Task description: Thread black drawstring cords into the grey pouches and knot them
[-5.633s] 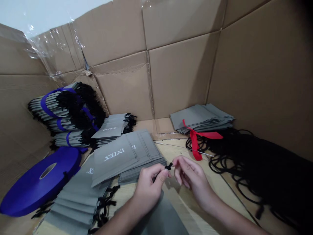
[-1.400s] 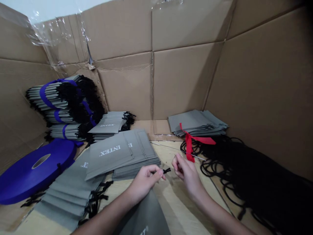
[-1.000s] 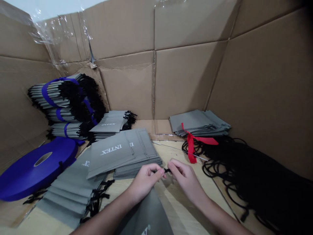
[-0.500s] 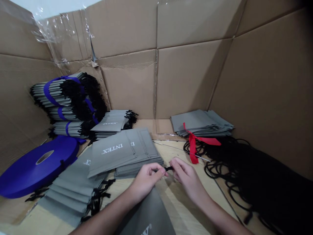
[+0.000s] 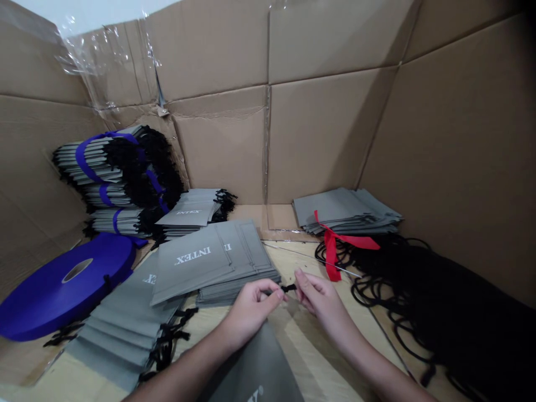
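Note:
My left hand is closed in a pinch on a short black drawstring cord, which looks knotted. At the cord's other end, my right hand has thumb and fingertips drawn together on its tip. Below my left wrist lies a grey fabric bag with white lettering, partly covered by the forearm. Just behind my left hand is a stack of grey bags printed INTEX. More grey bags with knotted black cords lie fanned out to the left.
Bundles of bags tied with blue ribbon stand back left, beside a blue ribbon roll. A heap of black cords lies right, near a red ribbon and flat grey bags. Cardboard walls enclose the table.
My right hand has shifted slightly to the right, and a little more of the cord shows between my hands. My left hand stays nearly in place.

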`<state>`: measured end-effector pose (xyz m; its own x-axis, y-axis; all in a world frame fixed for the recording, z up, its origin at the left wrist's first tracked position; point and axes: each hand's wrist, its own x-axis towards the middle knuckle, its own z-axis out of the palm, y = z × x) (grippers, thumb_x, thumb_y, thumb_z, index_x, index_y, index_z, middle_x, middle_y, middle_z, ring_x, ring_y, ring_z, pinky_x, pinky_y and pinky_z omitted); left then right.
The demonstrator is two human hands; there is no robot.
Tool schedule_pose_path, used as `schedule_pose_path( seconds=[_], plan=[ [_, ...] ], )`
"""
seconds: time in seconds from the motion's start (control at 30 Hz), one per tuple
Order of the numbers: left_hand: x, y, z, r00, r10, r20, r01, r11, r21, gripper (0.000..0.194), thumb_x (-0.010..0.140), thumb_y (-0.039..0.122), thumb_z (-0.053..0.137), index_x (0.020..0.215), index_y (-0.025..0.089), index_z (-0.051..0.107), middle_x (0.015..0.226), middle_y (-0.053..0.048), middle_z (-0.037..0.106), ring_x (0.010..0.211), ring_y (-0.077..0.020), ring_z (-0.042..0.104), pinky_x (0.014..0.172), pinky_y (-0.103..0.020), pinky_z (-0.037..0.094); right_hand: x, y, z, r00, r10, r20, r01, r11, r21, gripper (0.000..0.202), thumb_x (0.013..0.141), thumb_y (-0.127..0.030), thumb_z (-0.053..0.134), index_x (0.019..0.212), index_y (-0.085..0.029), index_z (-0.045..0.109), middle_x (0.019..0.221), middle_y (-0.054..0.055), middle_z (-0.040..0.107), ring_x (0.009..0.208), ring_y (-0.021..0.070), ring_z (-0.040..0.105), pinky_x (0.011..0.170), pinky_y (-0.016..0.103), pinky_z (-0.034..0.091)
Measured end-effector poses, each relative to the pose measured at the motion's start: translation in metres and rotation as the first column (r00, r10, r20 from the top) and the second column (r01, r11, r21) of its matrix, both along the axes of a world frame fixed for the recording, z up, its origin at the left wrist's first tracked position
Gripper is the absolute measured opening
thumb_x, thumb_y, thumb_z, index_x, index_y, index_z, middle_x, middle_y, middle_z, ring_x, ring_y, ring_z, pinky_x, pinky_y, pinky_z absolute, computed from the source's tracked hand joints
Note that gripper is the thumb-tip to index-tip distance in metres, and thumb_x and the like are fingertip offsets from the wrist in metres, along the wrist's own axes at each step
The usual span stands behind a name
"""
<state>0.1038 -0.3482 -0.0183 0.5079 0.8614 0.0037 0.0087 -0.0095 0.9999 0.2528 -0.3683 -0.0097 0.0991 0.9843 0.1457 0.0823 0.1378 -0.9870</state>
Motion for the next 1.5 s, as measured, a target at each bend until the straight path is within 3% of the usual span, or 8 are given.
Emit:
schedule_pose_path(
  seconds=[0.2, 0.43, 0.7, 0.87, 1.0, 1.23, 1.4, 1.5],
  plan=[
    [-0.001, 0.001, -0.002, 1.0, -0.002, -0.013, 0.001, 1.0, -0.014, 0.05, 0.064, 0.062, 0.061, 0.075, 0.014, 0.054, 0.055, 0.004, 0.043, 0.048, -0.0076, 0.032, 0.049, -0.02, 0.025, -0.003, -0.006, -0.001, 0.995, 0.096, -0.038, -0.096, 0.995, -0.02, 0.041, 0.073, -0.06, 0.056, 0.065, -0.02, 0.05, 0.043, -0.009, 0.031, 0.04, 0.0081, 0.026, 0.04, 0.022, 0.015],
    [0.0, -0.001, -0.001, 0.999, -0.033, -0.033, 0.034, 0.998, 0.055, 0.047, 0.07, 0.059, 0.057, 0.08, 0.013, 0.057, 0.062, 0.003, 0.044, 0.052, -0.0078, 0.031, 0.05, -0.021, 0.022, -0.001, -0.002, -0.009, 0.996, 0.09, 0.0, -0.09, 0.996, -0.029, 0.038, 0.075, -0.052, 0.058, 0.057, -0.019, 0.048, 0.044, -0.008, 0.03, 0.042, 0.0076, 0.024, 0.04, 0.023, 0.014],
    [-0.002, -0.001, 0.006, 0.999, -0.047, -0.008, 0.047, 0.999, -0.024, 0.044, 0.069, 0.048, 0.062, 0.096, 0.013, 0.056, 0.057, 0.006, 0.04, 0.053, -0.0081, 0.033, 0.053, -0.02, 0.024, 0.003, 0.004, -0.004, 0.978, -0.047, -0.205, 0.028, 0.995, -0.095, 0.048, 0.059, -0.062, 0.066, 0.053, -0.021, 0.042, 0.037, -0.011, 0.027, 0.035, 0.0051, 0.018, 0.035, 0.022, 0.01],
    [-0.003, -0.002, 0.006, 0.996, -0.087, 0.008, 0.088, 0.993, -0.076, 0.048, 0.067, 0.048, 0.066, 0.099, 0.014, 0.055, 0.058, 0.007, 0.041, 0.05, -0.0064, 0.033, 0.05, -0.019, 0.025, 0.007, 0.006, -0.006, 0.943, -0.125, -0.308, 0.107, 0.992, -0.073, 0.043, 0.065, -0.056, 0.066, 0.056, -0.021, 0.043, 0.034, -0.01, 0.031, 0.032, 0.0051, 0.022, 0.033, 0.02, 0.015],
    [-0.005, -0.004, 0.005, 0.983, -0.184, -0.015, 0.18, 0.971, -0.159, 0.049, 0.066, 0.049, 0.067, 0.099, 0.015, 0.058, 0.071, 0.001, 0.054, 0.057, -0.0091, 0.047, 0.056, -0.021, 0.036, 0.011, 0.009, -0.004, 0.882, -0.19, -0.432, 0.189, 0.981, -0.047, 0.038, 0.068, -0.048, 0.067, 0.057, -0.02, 0.044, 0.032, -0.011, 0.03, 0.029, 0.0038, 0.02, 0.032, 0.019, 0.016],
    [-0.011, -0.007, 0.01, 0.953, -0.304, 0.001, 0.297, 0.93, -0.216, 0.048, 0.066, 0.05, 0.067, 0.096, 0.013, 0.06, 0.083, -0.003, 0.059, 0.064, -0.0112, 0.053, 0.064, -0.025, 0.043, 0.032, 0.021, 0.0, 0.767, -0.273, -0.581, 0.249, 0.961, -0.123, 0.035, 0.066, -0.041, 0.068, 0.054, -0.02, 0.043, 0.028, -0.012, 0.031, 0.025, 0.0032, 0.022, 0.031, 0.018, 0.021],
    [-0.007, -0.01, 0.012, 0.965, -0.256, 0.056, 0.262, 0.953, -0.153, 0.046, 0.07, 0.047, 0.065, 0.1, 0.014, 0.057, 0.088, -0.004, 0.058, 0.068, -0.0115, 0.054, 0.065, -0.024, 0.043, 0.047, 0.03, -0.009, 0.694, -0.15, -0.704, 0.041, 0.985, -0.169, 0.029, 0.069, -0.035, 0.065, 0.055, -0.02, 0.044, 0.029, -0.011, 0.031, 0.023, 0.0038, 0.023, 0.029, 0.018, 0.021],
    [-0.018, -0.009, 0.034, 0.976, -0.182, 0.123, 0.191, 0.98, -0.063, 0.059, 0.075, 0.042, 0.063, 0.126, 0.022, 0.04, 0.099, -0.006, 0.058, 0.072, -0.0135, 0.057, 0.067, -0.026, 0.045, 0.051, 0.031, -0.013, 0.68, -0.077, -0.73, -0.029, 0.991, -0.131, 0.025, 0.066, -0.028, 0.065, 0.055, -0.02, 0.043, 0.032, -0.01, 0.036, 0.025, 0.0051, 0.03, 0.028, 0.018, 0.022]
  ],
)
